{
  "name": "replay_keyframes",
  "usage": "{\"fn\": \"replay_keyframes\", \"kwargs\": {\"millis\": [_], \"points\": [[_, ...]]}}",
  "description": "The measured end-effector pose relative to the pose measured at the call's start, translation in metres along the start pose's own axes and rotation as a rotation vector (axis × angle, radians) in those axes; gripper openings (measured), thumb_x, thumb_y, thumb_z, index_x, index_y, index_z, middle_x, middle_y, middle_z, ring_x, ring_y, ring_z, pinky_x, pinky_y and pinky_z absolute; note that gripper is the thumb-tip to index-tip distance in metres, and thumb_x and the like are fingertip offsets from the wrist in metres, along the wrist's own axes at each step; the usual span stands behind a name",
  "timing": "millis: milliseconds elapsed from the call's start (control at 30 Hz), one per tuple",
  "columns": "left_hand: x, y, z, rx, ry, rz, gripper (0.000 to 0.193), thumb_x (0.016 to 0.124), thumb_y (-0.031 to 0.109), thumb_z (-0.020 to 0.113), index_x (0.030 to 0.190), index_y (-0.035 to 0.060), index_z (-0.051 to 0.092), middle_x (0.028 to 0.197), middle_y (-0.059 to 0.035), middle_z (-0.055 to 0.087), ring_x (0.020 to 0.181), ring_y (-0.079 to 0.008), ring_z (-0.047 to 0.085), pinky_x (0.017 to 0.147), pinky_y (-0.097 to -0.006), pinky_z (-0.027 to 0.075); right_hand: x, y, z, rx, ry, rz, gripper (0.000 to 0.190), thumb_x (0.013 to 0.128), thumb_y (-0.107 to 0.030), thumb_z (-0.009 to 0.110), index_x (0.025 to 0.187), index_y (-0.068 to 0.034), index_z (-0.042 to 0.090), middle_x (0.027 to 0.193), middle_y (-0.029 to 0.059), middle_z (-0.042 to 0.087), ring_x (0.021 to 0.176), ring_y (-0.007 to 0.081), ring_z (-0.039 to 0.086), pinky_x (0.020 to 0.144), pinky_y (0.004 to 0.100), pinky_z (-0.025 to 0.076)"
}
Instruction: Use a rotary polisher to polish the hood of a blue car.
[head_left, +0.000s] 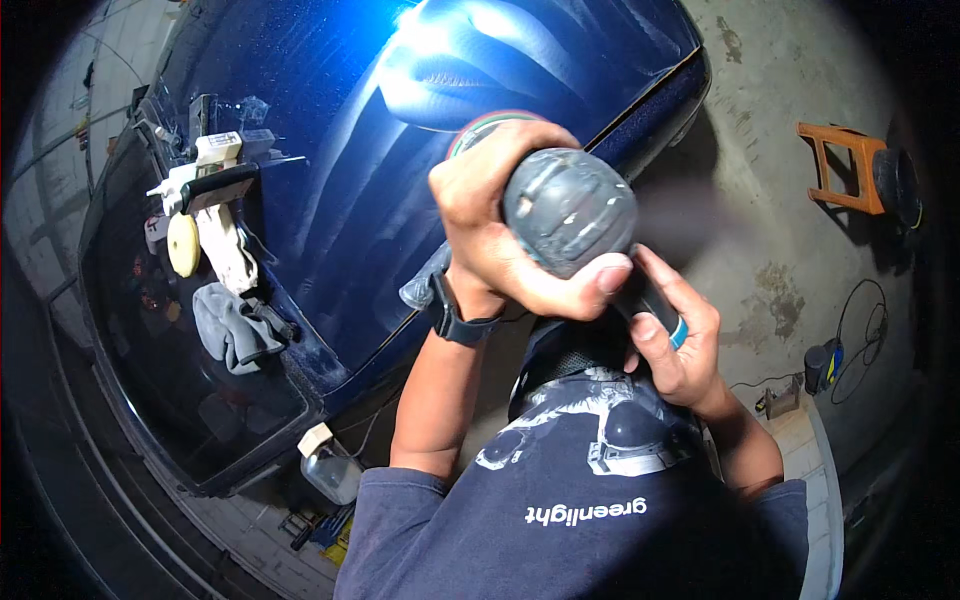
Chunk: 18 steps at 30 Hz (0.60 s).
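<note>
My left hand (480, 202), with a dark band on its wrist, is wrapped around the rounded black head of a power polisher (570, 210). Its thumb lies across the near side of that head. My right hand (679, 337) grips the polisher's dark rear handle near a blue band. Beyond my left knuckles shows the red and green edge of the polisher's pad (487, 127), over the dark blue car hood (352, 217). My hand hides most of the pad, so contact with the paint cannot be made out. Bright light glares on the hood, with hazy streaks across it.
At the windshield's base lie a yellow foam pad (184, 245), a grey cloth (236, 326) and white bottles (217, 150). A clear spray bottle (330, 472) is by the car's lower side. An orange stool (847, 169) and a black cord (862, 337) are on the concrete floor (757, 247).
</note>
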<state>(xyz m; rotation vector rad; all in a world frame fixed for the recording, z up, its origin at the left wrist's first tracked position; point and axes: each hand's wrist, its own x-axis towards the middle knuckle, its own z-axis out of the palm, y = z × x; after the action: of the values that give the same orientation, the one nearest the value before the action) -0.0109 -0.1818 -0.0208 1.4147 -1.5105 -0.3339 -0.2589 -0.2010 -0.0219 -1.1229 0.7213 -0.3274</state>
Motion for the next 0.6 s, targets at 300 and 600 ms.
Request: {"fn": "replay_keyframes", "kwargs": {"millis": [300,600], "points": [[-0.051,0.036,-0.04,-0.004,0.243,-0.344,0.099,0.072,0.079,0.072,0.11,-0.0124,0.061,0.098,-0.0242,0.072,0.091,-0.0306,0.073,0.084,-0.0402,0.059,0.014,0.01,0.04,-0.188,-0.144,-0.31,0.06,0.097,-0.024,0.066,0.147,0.006,0.051,0.109,0.0158,0.075,0.088,0.0166,0.073,0.081,0.0287,0.056],[-0.1,0.053,-0.072,0.087,0.486,-0.369,0.099,0.071,0.08,0.071,0.105,-0.0126,0.063,0.094,-0.0202,0.074,0.086,-0.0282,0.073,0.084,-0.0379,0.058,0.017,0.008,0.074,-0.123,-0.355,-0.242,0.061,0.095,-0.021,0.072,0.147,0.004,0.051,0.115,0.0221,0.074,0.095,0.0248,0.076,0.084,0.034,0.058]]}}
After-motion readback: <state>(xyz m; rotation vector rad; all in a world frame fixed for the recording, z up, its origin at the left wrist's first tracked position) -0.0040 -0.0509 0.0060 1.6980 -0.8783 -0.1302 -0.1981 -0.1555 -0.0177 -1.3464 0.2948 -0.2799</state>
